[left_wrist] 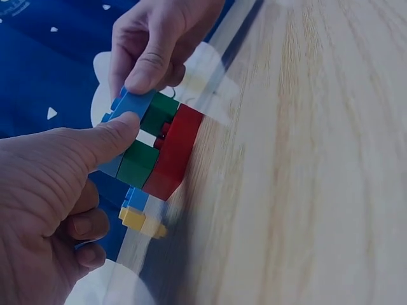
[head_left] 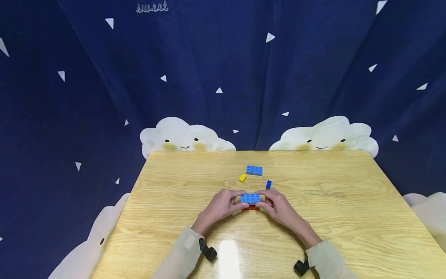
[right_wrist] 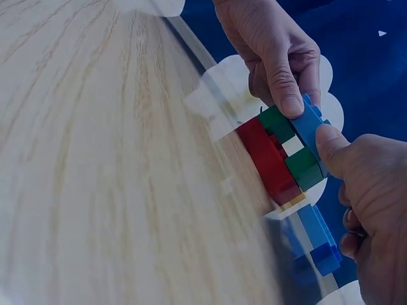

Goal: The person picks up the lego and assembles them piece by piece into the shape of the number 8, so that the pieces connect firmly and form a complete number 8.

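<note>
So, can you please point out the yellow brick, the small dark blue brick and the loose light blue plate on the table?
yellow brick (head_left: 242,178), head view, its top face.
small dark blue brick (head_left: 268,185), head view, its middle.
loose light blue plate (head_left: 254,170), head view, centre of its studded top.

Wooden table (head_left: 348,217), light grain, glare patch near front edge. Backdrop: navy curtain (head_left: 223,77), white triangles, smiling clouds (head_left: 184,139), "sweet" lettering.

A light wooden tabletop (head_left: 174,217) carries a stacked brick block with a red base (head_left: 251,207) near its middle. Toward the far edge lie a flat blue studded brick (head_left: 254,170), a small yellow brick (head_left: 242,178) and a small dark-blue brick (head_left: 268,185).
</note>
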`<move>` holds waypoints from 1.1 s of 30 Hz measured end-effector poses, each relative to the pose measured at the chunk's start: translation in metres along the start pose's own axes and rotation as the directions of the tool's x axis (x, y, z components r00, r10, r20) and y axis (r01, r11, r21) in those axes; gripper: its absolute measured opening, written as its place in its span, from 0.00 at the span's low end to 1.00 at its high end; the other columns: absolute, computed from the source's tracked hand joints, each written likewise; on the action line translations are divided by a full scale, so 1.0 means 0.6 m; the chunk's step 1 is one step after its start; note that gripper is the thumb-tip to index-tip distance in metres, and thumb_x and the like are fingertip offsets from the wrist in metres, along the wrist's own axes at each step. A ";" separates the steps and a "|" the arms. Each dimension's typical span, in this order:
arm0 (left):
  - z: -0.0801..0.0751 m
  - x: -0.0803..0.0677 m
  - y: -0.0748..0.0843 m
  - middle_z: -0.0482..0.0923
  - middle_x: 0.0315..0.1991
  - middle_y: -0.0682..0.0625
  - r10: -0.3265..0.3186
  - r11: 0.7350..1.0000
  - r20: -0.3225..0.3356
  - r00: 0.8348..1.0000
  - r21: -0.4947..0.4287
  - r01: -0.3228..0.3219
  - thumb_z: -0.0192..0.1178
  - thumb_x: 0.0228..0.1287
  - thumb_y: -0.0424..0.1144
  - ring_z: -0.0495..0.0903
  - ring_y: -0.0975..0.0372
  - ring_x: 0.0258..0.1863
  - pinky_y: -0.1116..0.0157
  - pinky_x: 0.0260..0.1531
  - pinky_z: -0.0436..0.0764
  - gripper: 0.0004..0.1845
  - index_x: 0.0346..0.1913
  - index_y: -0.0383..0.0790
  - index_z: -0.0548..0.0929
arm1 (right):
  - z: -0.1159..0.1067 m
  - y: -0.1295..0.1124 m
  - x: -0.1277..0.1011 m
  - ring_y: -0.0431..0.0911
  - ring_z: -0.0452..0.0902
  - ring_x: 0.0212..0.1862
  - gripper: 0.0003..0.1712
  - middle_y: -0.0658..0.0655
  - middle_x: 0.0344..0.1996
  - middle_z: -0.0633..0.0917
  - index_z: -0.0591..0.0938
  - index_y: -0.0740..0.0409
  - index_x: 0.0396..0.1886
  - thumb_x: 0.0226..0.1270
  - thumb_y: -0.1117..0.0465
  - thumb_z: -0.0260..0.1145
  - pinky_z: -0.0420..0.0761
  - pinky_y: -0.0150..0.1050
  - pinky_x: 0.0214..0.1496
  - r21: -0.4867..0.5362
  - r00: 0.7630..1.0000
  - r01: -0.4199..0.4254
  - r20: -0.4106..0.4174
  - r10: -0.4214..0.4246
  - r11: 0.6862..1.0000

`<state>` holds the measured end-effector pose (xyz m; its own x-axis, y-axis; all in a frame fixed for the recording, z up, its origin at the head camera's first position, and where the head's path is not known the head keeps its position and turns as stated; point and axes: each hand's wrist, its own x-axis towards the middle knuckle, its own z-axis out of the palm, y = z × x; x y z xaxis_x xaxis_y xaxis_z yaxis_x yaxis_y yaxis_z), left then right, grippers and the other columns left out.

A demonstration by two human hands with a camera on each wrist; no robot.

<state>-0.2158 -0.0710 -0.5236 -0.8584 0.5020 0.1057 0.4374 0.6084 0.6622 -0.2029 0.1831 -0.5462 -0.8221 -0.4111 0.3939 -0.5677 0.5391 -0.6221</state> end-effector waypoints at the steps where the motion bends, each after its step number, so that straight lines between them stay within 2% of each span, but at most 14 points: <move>1: 0.001 0.000 0.000 0.63 0.16 0.60 0.005 1.000 -0.007 1.000 0.002 -0.005 0.71 0.67 0.55 0.58 0.70 0.16 0.71 0.18 0.60 0.27 0.65 0.47 0.85 | 0.001 0.000 -0.001 0.35 0.64 0.29 0.23 0.40 0.24 0.71 0.86 0.56 0.59 0.66 0.57 0.77 0.69 0.32 0.30 0.001 1.000 -0.003 -0.001 0.003 1.000; 10: 0.016 -0.007 -0.007 0.66 0.17 0.60 0.031 0.999 -0.078 0.996 -0.022 -0.032 0.70 0.69 0.54 0.61 0.71 0.16 0.72 0.19 0.61 0.22 0.60 0.51 0.87 | 0.011 0.003 -0.013 0.36 0.65 0.30 0.22 0.40 0.26 0.72 0.82 0.50 0.65 0.74 0.56 0.69 0.69 0.34 0.34 -0.017 1.000 -0.028 0.013 0.028 0.999; 16: 0.018 -0.012 -0.007 0.65 0.18 0.60 0.006 0.998 -0.100 0.995 -0.056 -0.011 0.71 0.68 0.53 0.60 0.70 0.16 0.72 0.20 0.60 0.22 0.60 0.49 0.86 | 0.005 0.007 -0.015 0.38 0.67 0.32 0.23 0.43 0.30 0.74 0.79 0.57 0.69 0.81 0.54 0.63 0.70 0.35 0.35 0.041 0.995 -0.102 0.022 0.101 0.994; 22: 0.015 -0.016 -0.004 0.65 0.18 0.60 -0.001 0.996 -0.090 0.996 -0.083 -0.006 0.70 0.69 0.53 0.60 0.70 0.16 0.71 0.20 0.62 0.23 0.62 0.48 0.85 | -0.006 0.027 -0.015 0.40 0.68 0.34 0.22 0.46 0.31 0.74 0.80 0.60 0.68 0.84 0.53 0.58 0.69 0.36 0.36 0.011 0.986 -0.164 -0.018 0.164 0.986; 26: 0.012 -0.017 -0.005 0.64 0.17 0.59 -0.006 0.996 -0.088 0.996 -0.088 -0.001 0.69 0.70 0.54 0.60 0.70 0.15 0.70 0.21 0.62 0.24 0.63 0.47 0.84 | -0.007 0.033 -0.018 0.40 0.68 0.32 0.20 0.45 0.29 0.73 0.82 0.57 0.65 0.82 0.54 0.60 0.69 0.36 0.35 0.037 0.989 -0.145 -0.013 0.146 0.989; 29: 0.009 -0.018 -0.006 0.64 0.17 0.59 -0.010 0.995 -0.086 0.996 -0.095 0.002 0.69 0.70 0.54 0.59 0.69 0.15 0.70 0.20 0.61 0.24 0.63 0.48 0.85 | -0.003 0.031 -0.018 0.38 0.65 0.30 0.20 0.43 0.25 0.71 0.82 0.55 0.63 0.77 0.54 0.67 0.69 0.35 0.35 0.073 0.995 -0.102 0.014 0.101 0.992; 33: 0.006 -0.017 -0.007 0.64 0.17 0.59 -0.007 0.995 -0.085 0.996 -0.100 -0.001 0.69 0.70 0.53 0.59 0.69 0.15 0.71 0.20 0.61 0.23 0.63 0.48 0.85 | 0.005 0.024 -0.013 0.37 0.61 0.28 0.21 0.43 0.20 0.67 0.83 0.50 0.60 0.69 0.55 0.75 0.69 0.35 0.35 0.093 1.000 -0.028 0.006 0.028 0.995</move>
<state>-0.2081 -0.0764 -0.5302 -0.8812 0.4435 0.1634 0.4094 0.5437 0.7327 -0.2046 0.1915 -0.5602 -0.8373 -0.4002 0.3726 -0.5378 0.4800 -0.6930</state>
